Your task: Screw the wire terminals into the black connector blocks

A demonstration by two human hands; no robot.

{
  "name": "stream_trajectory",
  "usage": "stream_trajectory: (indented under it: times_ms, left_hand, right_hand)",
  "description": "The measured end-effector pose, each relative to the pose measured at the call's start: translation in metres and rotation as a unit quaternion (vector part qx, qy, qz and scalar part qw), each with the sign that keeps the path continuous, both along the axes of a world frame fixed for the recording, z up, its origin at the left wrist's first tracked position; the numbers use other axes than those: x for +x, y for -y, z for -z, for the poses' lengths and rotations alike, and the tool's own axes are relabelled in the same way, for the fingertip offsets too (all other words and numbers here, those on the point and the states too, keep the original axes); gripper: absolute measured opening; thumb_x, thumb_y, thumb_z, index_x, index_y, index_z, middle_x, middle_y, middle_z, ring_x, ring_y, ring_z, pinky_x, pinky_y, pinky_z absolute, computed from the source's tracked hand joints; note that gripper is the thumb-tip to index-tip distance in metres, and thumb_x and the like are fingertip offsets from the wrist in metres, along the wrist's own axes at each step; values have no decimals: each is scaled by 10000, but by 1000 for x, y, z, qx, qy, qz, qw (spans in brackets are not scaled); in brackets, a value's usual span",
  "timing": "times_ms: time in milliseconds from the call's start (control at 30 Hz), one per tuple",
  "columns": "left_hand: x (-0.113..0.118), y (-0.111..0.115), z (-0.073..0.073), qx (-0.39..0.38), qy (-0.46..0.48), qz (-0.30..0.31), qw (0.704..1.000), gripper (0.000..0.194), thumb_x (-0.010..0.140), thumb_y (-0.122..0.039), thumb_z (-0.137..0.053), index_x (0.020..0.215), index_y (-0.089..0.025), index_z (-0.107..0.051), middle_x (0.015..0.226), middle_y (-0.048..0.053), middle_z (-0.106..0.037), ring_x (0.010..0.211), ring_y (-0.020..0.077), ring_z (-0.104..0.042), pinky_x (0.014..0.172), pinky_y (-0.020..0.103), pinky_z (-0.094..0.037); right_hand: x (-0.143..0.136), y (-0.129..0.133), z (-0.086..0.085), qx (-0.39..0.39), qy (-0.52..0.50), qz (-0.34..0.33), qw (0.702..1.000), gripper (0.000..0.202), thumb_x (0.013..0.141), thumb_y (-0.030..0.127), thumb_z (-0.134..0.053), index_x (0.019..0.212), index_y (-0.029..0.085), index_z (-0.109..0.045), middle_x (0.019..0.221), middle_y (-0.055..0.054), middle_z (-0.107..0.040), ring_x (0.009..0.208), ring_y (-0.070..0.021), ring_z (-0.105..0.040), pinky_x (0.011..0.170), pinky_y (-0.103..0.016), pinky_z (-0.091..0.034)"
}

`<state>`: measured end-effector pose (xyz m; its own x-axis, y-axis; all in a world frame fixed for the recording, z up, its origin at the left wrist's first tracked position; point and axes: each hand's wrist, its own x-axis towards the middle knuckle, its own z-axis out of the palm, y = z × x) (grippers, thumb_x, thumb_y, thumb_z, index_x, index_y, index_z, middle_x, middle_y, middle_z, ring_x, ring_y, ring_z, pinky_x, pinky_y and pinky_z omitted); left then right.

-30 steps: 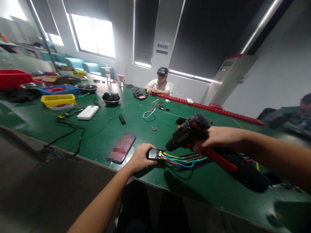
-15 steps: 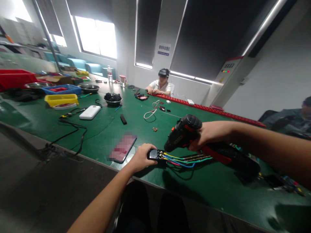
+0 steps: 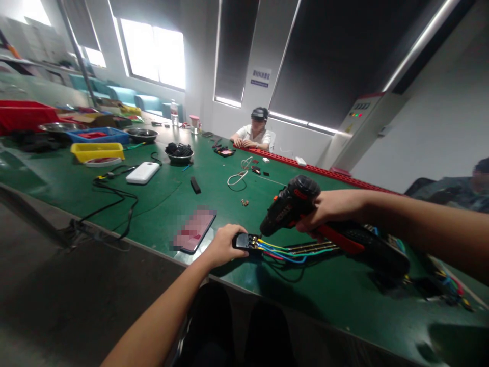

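My left hand [image 3: 224, 245] is closed around the end of a small black plastic housing [image 3: 242, 240] at the table's near edge. Yellow, green, blue and red wires [image 3: 284, 251] run out of its right side, past long black strips with brass-coloured metal. In my right hand [image 3: 331, 208] is a black and orange cordless drill [image 3: 296, 200], gripped by its handle. The drill's nose points down and left, just above the wired end of the housing; whether its bit touches anything I cannot make out. A phone [image 3: 195, 230] lies left of my left hand.
Small brass-coloured parts [image 3: 244, 202] lie beyond the housing on the green table [image 3: 164, 219]. A white power bank [image 3: 143, 173], a yellow tray [image 3: 97, 152] and a bowl of black parts [image 3: 179, 153] stand left. A person [image 3: 255, 133] sits across, behind a red strip [image 3: 305, 165].
The view has shifted slightly. Both hands keep their holds, and the drill stays close to the wired end of the housing with little visible movement.
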<state>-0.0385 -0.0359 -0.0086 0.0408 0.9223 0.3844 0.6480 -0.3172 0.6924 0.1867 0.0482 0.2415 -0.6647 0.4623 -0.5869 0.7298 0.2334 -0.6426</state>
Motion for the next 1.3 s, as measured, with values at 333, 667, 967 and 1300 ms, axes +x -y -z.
stream_trajectory:
  times_ms: [333, 667, 967, 1300]
  left_hand:
    - [-1, 0, 0, 3, -6, -4, 1000, 445, 637, -281, -846, 1031, -234, -643, 1006, 11, -678, 933, 226, -612, 815, 321, -441]
    - [-1, 0, -1, -1, -11, -8, 1000, 442, 634, -283, -850, 1025, -231, -650, 998, 9, -676, 928, 226, -608, 811, 321, -437]
    - [-1, 0, 0, 5, -11, -11, 1000, 434, 637, -290, -848, 1019, -231, -649, 986, 2, -667, 916, 218, -599, 804, 317, -428]
    - [-1, -1, 2, 1, -7, -12, 1000, 448, 629, -282, -856, 1022, -234, -647, 999, 1, -666, 939, 225, -597, 818, 319, -423]
  right_hand:
    - [-2, 6, -3, 22, -7, 3, 1000, 371, 590, 393, -827, 879, 186, -719, 697, -6, -651, 589, -172, -595, 503, -274, -511]
    - [-2, 6, -3, -9, 0, 25, 1000, 324, 617, 337, -827, 862, 167, -702, 664, 14, -632, 563, -138, -584, 496, -237, -498]
    - [-1, 7, -1, -20, -2, 29, 999, 375, 609, 330, -845, 912, 169, -695, 692, 8, -647, 569, -144, -607, 496, -238, -516]
    - [2, 3, 0, -20, -4, 20, 1000, 312, 641, 359, -847, 797, 172, -653, 712, 19, -624, 597, -129, -594, 524, -226, -511]
